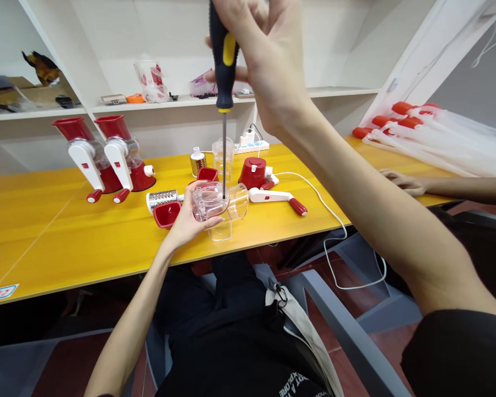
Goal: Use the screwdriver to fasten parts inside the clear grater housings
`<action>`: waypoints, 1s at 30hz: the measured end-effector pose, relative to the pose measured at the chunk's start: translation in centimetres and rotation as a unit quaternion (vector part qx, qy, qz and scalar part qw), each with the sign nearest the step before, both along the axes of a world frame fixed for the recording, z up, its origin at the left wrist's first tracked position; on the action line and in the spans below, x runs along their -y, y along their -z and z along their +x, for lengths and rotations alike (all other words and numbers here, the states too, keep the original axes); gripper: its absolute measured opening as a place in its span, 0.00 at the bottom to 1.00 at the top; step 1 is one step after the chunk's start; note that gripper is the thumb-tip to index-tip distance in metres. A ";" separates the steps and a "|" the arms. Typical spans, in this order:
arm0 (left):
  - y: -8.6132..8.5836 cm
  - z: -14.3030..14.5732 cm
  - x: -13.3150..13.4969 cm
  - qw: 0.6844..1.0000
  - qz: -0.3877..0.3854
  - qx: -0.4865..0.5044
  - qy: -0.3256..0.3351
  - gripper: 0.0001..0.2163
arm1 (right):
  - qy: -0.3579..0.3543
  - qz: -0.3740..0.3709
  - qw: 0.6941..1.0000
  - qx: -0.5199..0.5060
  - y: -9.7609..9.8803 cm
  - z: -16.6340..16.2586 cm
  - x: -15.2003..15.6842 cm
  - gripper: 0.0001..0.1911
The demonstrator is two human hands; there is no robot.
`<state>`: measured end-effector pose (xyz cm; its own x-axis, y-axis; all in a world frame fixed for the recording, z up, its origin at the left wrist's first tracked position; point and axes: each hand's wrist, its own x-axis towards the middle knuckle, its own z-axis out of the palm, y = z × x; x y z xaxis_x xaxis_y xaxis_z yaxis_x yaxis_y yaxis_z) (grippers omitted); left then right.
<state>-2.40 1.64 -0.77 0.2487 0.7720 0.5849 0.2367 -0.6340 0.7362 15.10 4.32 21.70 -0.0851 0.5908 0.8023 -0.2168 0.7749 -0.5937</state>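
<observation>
Held upright in my right hand is a black and yellow screwdriver. Its metal shaft points straight down, with the tip at the clear plastic grater housing. My left hand grips that housing from the left side, near the table's front edge. Left of it lie a metal grater drum and a red hopper. A second red piece sits just behind my left hand. To the right are a red base and a white crank handle with a red grip.
Two assembled red and white rotary graters stand at the left on the yellow table. Behind are another drum, a clear cup and a power strip. A white cable crosses rightward. Another person's hand rests near bagged red-and-white parts.
</observation>
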 end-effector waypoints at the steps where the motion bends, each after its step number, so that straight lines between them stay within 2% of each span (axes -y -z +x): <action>1: 0.0 0.1 0.0 1.000 -0.003 0.008 0.004 0.41 | 0.024 0.009 1.000 -0.007 -0.2 -0.1 0.4 0.09; 4: -0.1 0.2 0.0 1.000 -0.009 0.021 0.010 0.41 | 0.044 0.017 0.999 -0.007 -0.4 -0.3 1.0 0.11; 7: -0.1 0.2 0.0 0.999 -0.014 0.027 0.018 0.41 | -0.026 -0.008 1.000 -0.013 -0.3 -0.4 0.8 0.05; 10: 0.0 0.1 -0.1 0.999 -0.019 0.035 0.023 0.41 | -0.064 -0.025 0.997 -0.047 -0.1 -0.8 0.4 0.08; 16: -0.1 0.2 0.0 0.998 -0.018 0.047 0.025 0.40 | -0.053 0.002 0.993 -0.101 -0.3 -1.2 0.7 0.10; 20: 0.0 0.2 0.0 0.998 -0.023 0.051 0.024 0.41 | -0.047 -0.050 0.990 -0.123 -0.6 -1.1 0.8 0.07; 23: 0.1 0.1 -0.1 0.998 -0.030 0.055 0.027 0.41 | -0.056 -0.067 0.989 -0.123 -0.7 -1.2 0.6 0.10; 26: 0.1 0.2 -0.1 0.997 -0.026 0.057 0.033 0.41 | -0.054 -0.045 0.990 -0.126 -0.6 -1.3 0.5 0.05; 30: 0.0 0.2 -0.1 0.998 -0.016 0.054 0.032 0.41 | -0.058 -0.018 0.992 -0.107 -0.5 -1.4 0.6 0.08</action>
